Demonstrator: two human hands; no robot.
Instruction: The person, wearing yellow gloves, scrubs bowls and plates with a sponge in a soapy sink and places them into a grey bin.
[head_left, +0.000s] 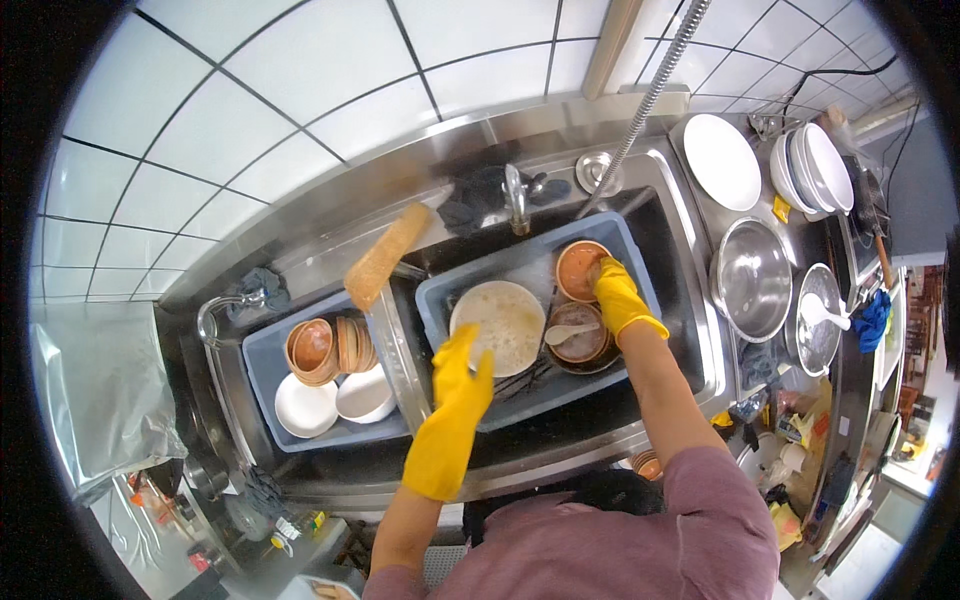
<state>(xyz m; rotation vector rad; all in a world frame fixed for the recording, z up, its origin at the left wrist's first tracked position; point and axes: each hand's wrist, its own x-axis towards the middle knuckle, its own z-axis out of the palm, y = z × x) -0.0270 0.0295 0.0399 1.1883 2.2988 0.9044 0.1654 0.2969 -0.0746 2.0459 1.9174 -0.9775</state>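
My right hand (624, 300), in a yellow rubber glove, grips the rim of a brown bowl (576, 268) in a blue-grey plastic tub (450, 289). Just below it sits a stack of brown bowls (574, 349), with a white spoon (571, 332) lying across the top one. A large round bowl (501, 319) of cloudy, foamy liquid stands in the tub's left half. Over that bowl's lower left rim is my gloved left hand (461, 375), fingers apart and holding nothing; whether it touches the rim cannot be told. Dark chopsticks (519, 382) partly show beneath.
Left of the sink divider, a second tub (262, 382) holds brown bowls (330, 349) and white bowls (306, 405). A tan sponge block (386, 255) lies across the divider's back end. The faucet (517, 199) and sprayer hose (649, 97) rise behind. Steel basins (752, 277) stand right.
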